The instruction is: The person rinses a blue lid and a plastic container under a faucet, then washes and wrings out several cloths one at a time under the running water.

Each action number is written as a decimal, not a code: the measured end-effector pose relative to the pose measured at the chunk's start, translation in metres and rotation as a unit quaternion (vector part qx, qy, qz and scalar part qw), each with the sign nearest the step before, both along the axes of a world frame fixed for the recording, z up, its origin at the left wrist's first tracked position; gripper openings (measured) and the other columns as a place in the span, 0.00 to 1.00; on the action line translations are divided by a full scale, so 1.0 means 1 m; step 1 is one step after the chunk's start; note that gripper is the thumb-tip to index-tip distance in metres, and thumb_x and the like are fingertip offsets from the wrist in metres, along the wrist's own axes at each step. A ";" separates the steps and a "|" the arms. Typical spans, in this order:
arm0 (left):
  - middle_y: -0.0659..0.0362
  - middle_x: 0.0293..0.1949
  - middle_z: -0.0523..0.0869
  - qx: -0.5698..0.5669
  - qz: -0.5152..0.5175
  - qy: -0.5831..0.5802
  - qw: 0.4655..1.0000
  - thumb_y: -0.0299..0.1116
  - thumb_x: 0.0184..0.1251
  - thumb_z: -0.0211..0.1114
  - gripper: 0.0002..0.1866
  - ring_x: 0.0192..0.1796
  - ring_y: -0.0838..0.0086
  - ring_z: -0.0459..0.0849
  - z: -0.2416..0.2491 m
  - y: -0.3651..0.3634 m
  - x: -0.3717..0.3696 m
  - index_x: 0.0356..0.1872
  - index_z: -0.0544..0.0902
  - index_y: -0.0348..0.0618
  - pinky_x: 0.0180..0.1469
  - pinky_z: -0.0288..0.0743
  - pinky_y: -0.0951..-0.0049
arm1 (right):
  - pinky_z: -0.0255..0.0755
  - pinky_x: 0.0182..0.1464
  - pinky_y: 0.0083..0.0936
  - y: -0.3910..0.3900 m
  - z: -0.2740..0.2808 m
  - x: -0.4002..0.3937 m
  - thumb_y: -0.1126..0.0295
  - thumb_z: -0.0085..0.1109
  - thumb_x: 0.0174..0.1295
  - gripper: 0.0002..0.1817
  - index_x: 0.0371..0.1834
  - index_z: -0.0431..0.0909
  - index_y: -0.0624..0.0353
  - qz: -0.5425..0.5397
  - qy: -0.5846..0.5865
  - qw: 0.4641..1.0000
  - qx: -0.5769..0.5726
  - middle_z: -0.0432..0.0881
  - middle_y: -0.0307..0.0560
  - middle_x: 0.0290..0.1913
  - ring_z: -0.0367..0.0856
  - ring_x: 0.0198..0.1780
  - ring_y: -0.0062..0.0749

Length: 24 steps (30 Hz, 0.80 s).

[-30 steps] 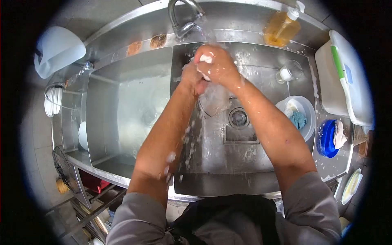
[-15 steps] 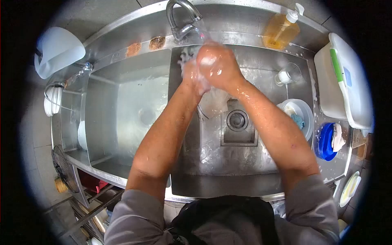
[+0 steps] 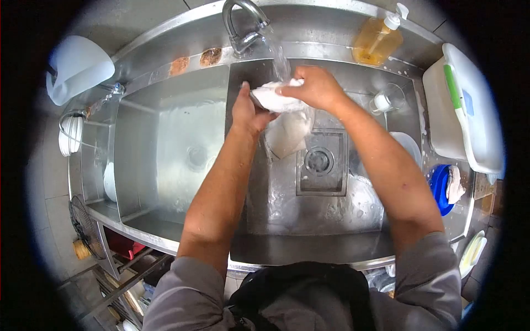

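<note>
Under the running tap (image 3: 247, 22), a wet white cloth (image 3: 279, 98) is bunched over the right basin, with a greyish-white fold (image 3: 290, 135) hanging from its underside. My right hand (image 3: 317, 88) grips the cloth's upper right part, thumb on top. At the cloth's left end is my left hand (image 3: 249, 110), its fingers stretched away from me and its thumb apart beneath the cloth. Water (image 3: 280, 58) falls between my hands, just behind the cloth. Nearer to me, the square drain (image 3: 319, 161) lies in the basin floor.
Water stands in the left basin (image 3: 176, 149). A clear glass (image 3: 389, 100) and a white bowl (image 3: 407, 146) sit at the right basin's right side. Beyond are an amber soap bottle (image 3: 379, 41), a white tub (image 3: 441, 116) and a blue container (image 3: 440, 187).
My hands, earlier pressed together under the splashing stream, have moved apart and slightly nearer to me. The cloth now shows between them, opened out and hanging down.
</note>
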State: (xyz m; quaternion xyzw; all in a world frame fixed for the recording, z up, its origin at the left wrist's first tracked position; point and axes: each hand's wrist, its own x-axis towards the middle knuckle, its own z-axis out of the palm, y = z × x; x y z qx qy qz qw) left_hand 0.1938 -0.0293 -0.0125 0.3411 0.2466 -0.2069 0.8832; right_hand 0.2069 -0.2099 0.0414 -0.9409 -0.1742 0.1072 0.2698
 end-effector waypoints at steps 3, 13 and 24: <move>0.55 0.49 0.81 0.242 0.067 -0.056 0.966 0.49 0.76 0.54 0.23 0.48 0.63 0.80 -0.010 -0.015 -0.014 0.56 0.76 0.39 0.52 0.73 0.65 | 0.76 0.40 0.24 0.011 -0.039 0.008 0.57 0.72 0.57 0.24 0.40 0.78 0.71 -0.285 0.181 0.857 0.390 0.83 0.46 0.36 0.83 0.40 0.29; 0.64 0.30 0.82 0.307 -0.060 -0.198 0.929 0.34 0.71 0.61 0.10 0.32 0.81 0.78 -0.009 -0.015 -0.010 0.39 0.84 0.37 0.33 0.71 0.78 | 0.75 0.37 0.28 0.009 -0.052 -0.016 0.70 0.60 0.59 0.07 0.38 0.78 0.60 -0.315 0.260 0.715 0.567 0.81 0.43 0.36 0.79 0.38 0.31; 0.58 0.35 0.86 0.429 -0.056 -0.246 0.867 0.31 0.71 0.60 0.11 0.36 0.77 0.81 -0.010 -0.024 -0.011 0.42 0.84 0.32 0.40 0.73 0.76 | 0.72 0.41 0.25 0.020 -0.061 -0.032 0.83 0.59 0.54 0.14 0.46 0.76 0.64 -0.267 0.132 0.792 0.532 0.81 0.41 0.38 0.78 0.38 0.27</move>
